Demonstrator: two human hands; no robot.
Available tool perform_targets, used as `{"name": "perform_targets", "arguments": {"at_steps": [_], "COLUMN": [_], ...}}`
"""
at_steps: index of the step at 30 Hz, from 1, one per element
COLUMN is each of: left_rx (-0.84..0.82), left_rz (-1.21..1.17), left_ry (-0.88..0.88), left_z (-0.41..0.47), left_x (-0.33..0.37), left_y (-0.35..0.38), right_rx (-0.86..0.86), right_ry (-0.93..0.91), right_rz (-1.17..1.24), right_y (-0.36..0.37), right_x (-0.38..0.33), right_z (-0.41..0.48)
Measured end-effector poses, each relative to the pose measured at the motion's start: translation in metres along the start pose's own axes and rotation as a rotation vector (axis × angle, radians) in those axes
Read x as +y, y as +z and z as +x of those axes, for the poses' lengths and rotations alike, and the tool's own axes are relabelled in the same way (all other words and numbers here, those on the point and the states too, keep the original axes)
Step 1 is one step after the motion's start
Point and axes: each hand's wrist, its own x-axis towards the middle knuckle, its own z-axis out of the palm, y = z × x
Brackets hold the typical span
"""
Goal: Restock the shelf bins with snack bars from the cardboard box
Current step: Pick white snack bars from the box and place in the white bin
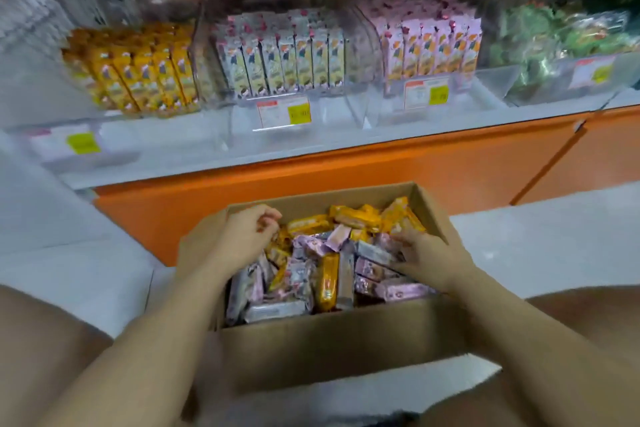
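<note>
An open brown cardboard box [332, 347] sits on the white floor [554, 246] between the person's knees, just in front of a white shelf with an orange front panel [381, 170]. The box is filled with a loose heap of snack bars in orange-yellow and lilac-pink wrappers [311, 267].

The left hand [239, 239] hovers over the box's back left corner with its fingers curled inward just above an orange-yellow wrapper; motion blur hides whether it holds anything. The right hand [426, 256] reaches into the right side of the heap, fingers above and thumb below the end of a lilac-wrapped bar [375, 251], pinching it.

On the shelf stand clear plastic bins side by side. The left bin [207, 87] adjoins rows of upright orange-yellow bars [138, 73]. The middle bin holds upright cream-and-pink bars [284, 59], and the next holds pink-and-orange bars [433, 45]. The far right bin holds green packets [561, 38]. White price labels with yellow stickers [284, 113] hang on the bin fronts.
</note>
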Motion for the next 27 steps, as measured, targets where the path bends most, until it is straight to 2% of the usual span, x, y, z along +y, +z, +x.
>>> {"name": "perform_targets", "arguments": {"at_steps": [2, 8, 13, 16, 18, 20, 24, 27], "left_rx": [-0.047, -0.181, -0.382, -0.501, -0.502, -0.45, -0.364, -0.303], "left_rz": [0.053, 0.134, 0.175, 0.218, 0.273, 0.29, 0.172, 0.104], "left_ry": [-0.044, -0.105, -0.12, -0.122, -0.117, -0.102, -0.081, -0.035], "left_z": [-0.004, -0.013, -0.017, -0.019, -0.023, -0.024, -0.017, -0.013], "left_x": [-0.013, -0.02, -0.011, -0.001, 0.004, 0.004, 0.004, 0.014], "left_y": [0.006, 0.019, 0.032, 0.04, 0.047, 0.052, 0.043, 0.026], "right_rx": [-0.04, -0.039, 0.078, -0.025, -0.124, -0.112, 0.152, 0.261], "right_ry": [0.033, 0.032, 0.032, 0.018, -0.048, -0.088, -0.077, -0.14], "right_rz": [-0.127, -0.253, -0.086, -0.065, -0.104, -0.121, 0.105, 0.191], "right_y": [0.006, 0.006, 0.006, 0.003, 0.002, 0.002, -0.01, -0.033], "right_x": [0.011, 0.014, 0.023, 0.023, 0.02, 0.016, 0.014, -0.002], "right_z": [-0.002, -0.003, -0.003, -0.007, -0.01, -0.009, -0.002, -0.003]}}
